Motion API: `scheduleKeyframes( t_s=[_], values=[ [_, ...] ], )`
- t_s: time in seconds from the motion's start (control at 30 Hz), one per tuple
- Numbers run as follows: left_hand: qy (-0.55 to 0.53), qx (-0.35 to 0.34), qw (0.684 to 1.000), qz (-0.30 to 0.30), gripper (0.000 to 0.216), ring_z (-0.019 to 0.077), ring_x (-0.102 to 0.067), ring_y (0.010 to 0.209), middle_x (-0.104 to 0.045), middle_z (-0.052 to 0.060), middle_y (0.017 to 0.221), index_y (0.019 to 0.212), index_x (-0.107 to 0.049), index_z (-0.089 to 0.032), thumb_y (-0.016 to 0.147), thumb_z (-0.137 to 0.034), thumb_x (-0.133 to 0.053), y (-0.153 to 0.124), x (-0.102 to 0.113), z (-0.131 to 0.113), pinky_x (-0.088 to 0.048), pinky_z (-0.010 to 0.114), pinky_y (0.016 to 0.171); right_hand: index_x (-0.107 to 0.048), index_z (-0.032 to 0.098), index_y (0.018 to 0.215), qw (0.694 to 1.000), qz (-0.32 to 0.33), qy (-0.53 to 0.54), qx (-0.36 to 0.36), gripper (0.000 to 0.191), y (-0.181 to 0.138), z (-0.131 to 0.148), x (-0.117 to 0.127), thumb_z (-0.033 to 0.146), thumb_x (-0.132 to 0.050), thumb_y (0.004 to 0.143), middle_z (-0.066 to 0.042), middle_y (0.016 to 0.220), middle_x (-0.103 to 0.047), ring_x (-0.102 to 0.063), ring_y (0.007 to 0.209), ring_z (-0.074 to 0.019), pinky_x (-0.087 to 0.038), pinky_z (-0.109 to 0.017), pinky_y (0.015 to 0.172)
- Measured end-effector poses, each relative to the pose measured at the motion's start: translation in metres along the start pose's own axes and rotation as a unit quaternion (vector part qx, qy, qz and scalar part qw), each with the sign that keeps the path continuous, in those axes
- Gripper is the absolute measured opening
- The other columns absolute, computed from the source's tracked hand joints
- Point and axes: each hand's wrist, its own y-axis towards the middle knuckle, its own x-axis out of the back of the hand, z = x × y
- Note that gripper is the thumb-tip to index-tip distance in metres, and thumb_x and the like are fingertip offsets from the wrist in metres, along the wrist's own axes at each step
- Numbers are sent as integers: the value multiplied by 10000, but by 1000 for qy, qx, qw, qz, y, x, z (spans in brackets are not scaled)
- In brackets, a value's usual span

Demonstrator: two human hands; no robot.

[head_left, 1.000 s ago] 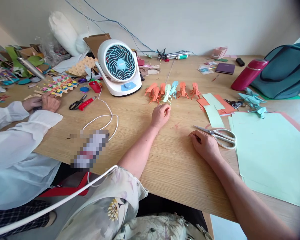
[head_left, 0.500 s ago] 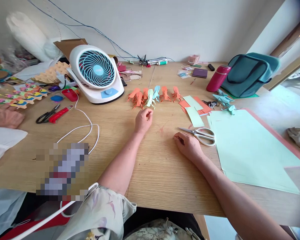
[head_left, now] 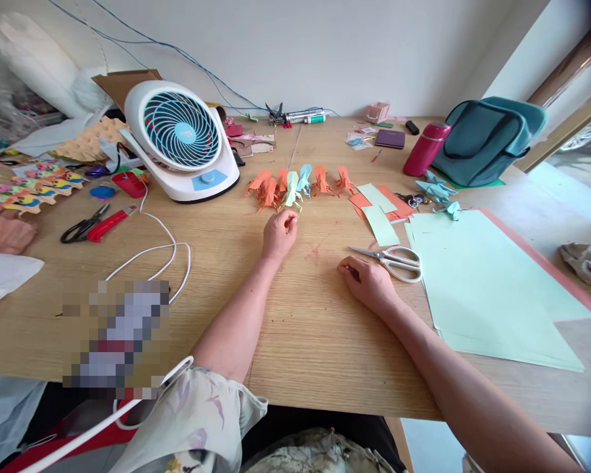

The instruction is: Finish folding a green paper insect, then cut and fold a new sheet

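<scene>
My left hand (head_left: 279, 234) rests on the wooden table with its fingers curled in, and nothing shows in it. Just beyond its fingertips stands a row of folded paper insects: several orange ones (head_left: 267, 194), a pale green one (head_left: 291, 190) and a light blue one (head_left: 304, 180). My right hand (head_left: 367, 281) also lies curled on the table, with no object visible in its fingers. White-handled scissors (head_left: 402, 264) lie right behind it, the blades pointing left. Pale green paper strips (head_left: 380, 225) and orange paper pieces (head_left: 396, 202) are farther back.
Large pale green sheets (head_left: 492, 282) lie at right, near blue folded paper (head_left: 436, 189), a pink bottle (head_left: 427, 150) and a teal bag (head_left: 487, 144). At left are a fan (head_left: 182, 141), black-handled scissors (head_left: 81, 226), a red cutter (head_left: 111, 223), a white cable (head_left: 188, 263) and another person's hand (head_left: 7, 230).
The camera view has shifted slightly, so everything sits a little farther left and higher in the picture. Both my hands keep their curled pose on the table.
</scene>
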Motion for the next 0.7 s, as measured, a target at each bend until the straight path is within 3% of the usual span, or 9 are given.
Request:
scheduleKeyframes(
  t_s=[0.7],
  values=[
    [-3, 12, 1000, 0, 124, 166, -629, 732, -711, 15, 806, 843, -628, -216, 851, -121, -549, 0, 2, 0, -470, 279, 756, -685, 222, 906, 1000, 17, 1, -5, 171, -1, 0, 1, 244, -515, 906, -18, 824, -741, -649, 690, -165, -403, -257, 626]
  ],
)
